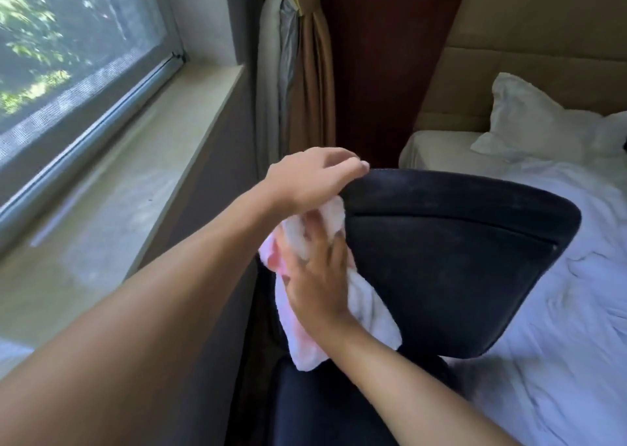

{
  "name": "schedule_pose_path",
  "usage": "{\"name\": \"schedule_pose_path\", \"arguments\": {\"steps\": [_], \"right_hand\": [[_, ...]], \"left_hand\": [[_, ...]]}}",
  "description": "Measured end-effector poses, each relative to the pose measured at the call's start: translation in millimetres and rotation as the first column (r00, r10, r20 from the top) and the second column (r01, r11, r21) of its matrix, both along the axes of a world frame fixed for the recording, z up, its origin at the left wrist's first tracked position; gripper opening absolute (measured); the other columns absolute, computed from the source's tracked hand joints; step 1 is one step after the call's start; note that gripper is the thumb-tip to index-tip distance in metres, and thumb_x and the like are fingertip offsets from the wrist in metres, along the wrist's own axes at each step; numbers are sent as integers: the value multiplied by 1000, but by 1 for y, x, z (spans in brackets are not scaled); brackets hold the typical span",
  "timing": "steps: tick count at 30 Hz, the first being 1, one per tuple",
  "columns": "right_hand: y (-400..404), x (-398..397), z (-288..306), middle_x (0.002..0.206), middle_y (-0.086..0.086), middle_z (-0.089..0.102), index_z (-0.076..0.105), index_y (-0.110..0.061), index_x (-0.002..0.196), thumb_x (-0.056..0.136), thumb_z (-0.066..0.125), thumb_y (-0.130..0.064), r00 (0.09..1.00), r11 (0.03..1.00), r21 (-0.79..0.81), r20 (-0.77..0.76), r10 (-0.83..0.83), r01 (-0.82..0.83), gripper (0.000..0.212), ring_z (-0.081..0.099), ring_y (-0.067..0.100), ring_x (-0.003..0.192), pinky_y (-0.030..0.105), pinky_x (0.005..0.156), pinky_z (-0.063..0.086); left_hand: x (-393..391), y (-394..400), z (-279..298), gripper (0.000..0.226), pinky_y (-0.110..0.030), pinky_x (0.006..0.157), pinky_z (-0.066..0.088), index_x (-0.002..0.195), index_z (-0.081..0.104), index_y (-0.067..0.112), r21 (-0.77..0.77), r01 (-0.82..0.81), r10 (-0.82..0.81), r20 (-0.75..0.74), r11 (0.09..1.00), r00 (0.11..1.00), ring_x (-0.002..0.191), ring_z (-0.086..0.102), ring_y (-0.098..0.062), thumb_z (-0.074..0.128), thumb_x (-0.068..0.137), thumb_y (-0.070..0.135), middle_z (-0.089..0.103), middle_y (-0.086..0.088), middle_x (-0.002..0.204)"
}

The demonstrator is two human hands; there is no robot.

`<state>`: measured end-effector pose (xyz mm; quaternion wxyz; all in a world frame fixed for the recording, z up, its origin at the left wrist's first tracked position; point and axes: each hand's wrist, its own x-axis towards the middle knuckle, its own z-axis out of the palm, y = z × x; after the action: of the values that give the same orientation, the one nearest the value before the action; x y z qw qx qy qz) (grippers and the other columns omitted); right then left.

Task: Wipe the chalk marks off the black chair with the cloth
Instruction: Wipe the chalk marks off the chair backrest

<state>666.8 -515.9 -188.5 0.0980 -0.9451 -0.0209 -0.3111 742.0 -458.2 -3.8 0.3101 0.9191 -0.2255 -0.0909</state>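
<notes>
Both forearms are bare, with no sleeves reaching them. The left hand [307, 182] and right hand [317, 281] wear no gloves, rings or watch.

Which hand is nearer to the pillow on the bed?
The left hand: it rests on the black chair top edge, closer to the pillow. The right hand presses the cloth lower down.

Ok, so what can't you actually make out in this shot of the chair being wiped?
Head view only:
- Chalk marks: none clearly readable on the chair; the dark fabric is blurred.
- Chair's left edge: covered by the cloth and right hand.
- Left hand fingers: their tips curl behind the chair's top.
- Chair seat and legs: cut off by the bottom edge.
</notes>
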Motion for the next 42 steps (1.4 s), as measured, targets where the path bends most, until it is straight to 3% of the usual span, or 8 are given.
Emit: {"name": "schedule_pose_path", "arguments": {"steps": [7, 10, 16, 20, 23, 26, 32, 42], "right_hand": [[-16, -42, -67, 141, 9, 41, 79, -33, 114, 67, 90, -20, 963, 902, -348, -178, 204, -256, 49, 47, 41, 110, 47, 90, 57], [-50, -44, -49, 147, 11, 41, 71, -31, 137, 101, 57, -16, 966, 887, -385, -60, 250, -254, 42, 49, 40, 119, 49, 92, 54], [-91, -21, 24, 155, 13, 30, 69, -31, 140, 84, 81, -8, 984, 985, -153, 169, -57, 84, 61, 43, 37, 93, 45, 70, 53], [-60, 9, 31, 155, 17, 34, 52, -28, 152, 94, 75, -18, 975, 994, -33, 204, -91, 100, 64, 51, 41, 105, 46, 81, 53], [-23, 13, -14, 157, 14, 34, 29, -27, 159, 98, 60, -25, 994, 974, -221, 87, 67, -46, 68, 61, 45, 116, 53, 97, 44], [-13, -11, -73, 157, 7, 29, 62, -34, 133, 92, 40, -24, 949, 798, -516, -121, 293, -312, 47, 53, 39, 107, 47, 89, 50], [-84, -66, -128, 156, -1, 30, 72, -37, 119, 78, 75, -27, 894, 610, -654, -340, 292, -447, 43, 56, 36, 105, 42, 73, 58], [-249, -54, 78, 149, 8, 37, 73, -35, 119, 93, 69, -25, 954, 874, -414, 256, -158, 256, 27, 57, 39, 91, 46, 61, 50]], "left_hand": [[-24, 30, -99, 79, -61, 127, 7, 166, 23, 25, 346, 132, -319, 567, 929, 759, 162, 4, -32, 48, 96, 50, 9, -8, 176], [-30, 48, -126, 75, -73, 120, 12, 165, 27, 27, 271, 37, -203, 617, 962, 760, 163, 0, -30, 46, 100, 59, 5, -8, 176], [-5, 60, -98, 50, -27, 121, 33, 159, 42, 29, -378, -65, 149, 196, 923, 969, 149, 30, -1, 42, 111, 40, 35, 10, 168], [-3, 56, -91, 45, 4, 101, 23, 153, 53, 28, -423, -107, 154, 79, 900, 985, 131, 38, 14, 40, 111, 40, 52, 13, 156], [-1, 53, -93, 58, -13, 113, 31, 154, 51, 28, -395, -107, 160, 102, 913, 982, 139, 44, 1, 42, 101, 50, 51, 11, 157], [-3, 47, -89, 67, -43, 112, 42, 156, 37, 34, -189, -123, 152, 150, 974, 977, 138, 50, -16, 47, 96, 62, 44, 12, 158], [0, 27, -88, 82, -44, 84, 41, 154, 25, 27, 12, -81, 76, 232, 997, 970, 126, 56, -34, 69, 90, 52, 38, -2, 151], [4, 0, -82, 57, -43, 100, 42, 152, 38, 34, -124, -183, 200, 142, 975, 969, 127, 55, -32, 48, 97, 45, 50, 4, 149]]}}
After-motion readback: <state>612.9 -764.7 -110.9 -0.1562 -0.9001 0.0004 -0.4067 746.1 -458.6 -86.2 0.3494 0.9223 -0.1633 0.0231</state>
